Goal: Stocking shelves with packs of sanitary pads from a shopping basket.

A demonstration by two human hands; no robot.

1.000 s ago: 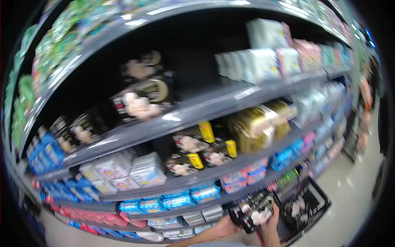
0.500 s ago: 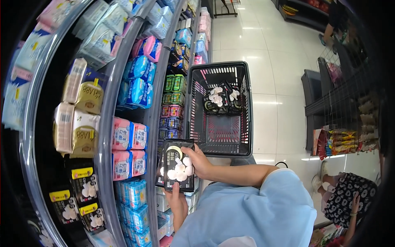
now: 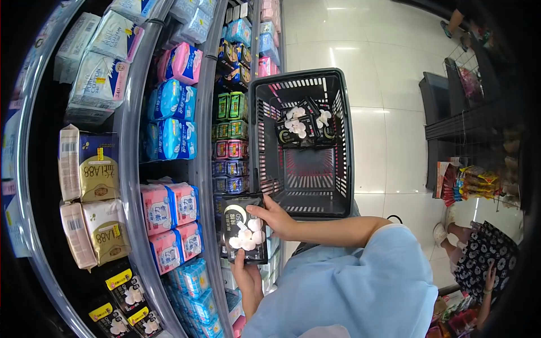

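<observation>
Black flowered packet (image 3: 243,229) at 7 o'clock of basket (image 3: 304,213), fingers of right hand (image 3: 275,217) gripping its 2 o'clock edge, left hand (image 3: 248,278) its 6 o'clock; probably light, soft, slick, best held by edges

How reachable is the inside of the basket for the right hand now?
Probably yes: the basket is open-topped and the right hand appears close to its near end, but that hand is occupied, holding a black package with the left hand.

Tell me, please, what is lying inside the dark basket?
In the basket, overlapping black packs with white prints lie toward the far end. Whatever is beneath them is covered.
</observation>
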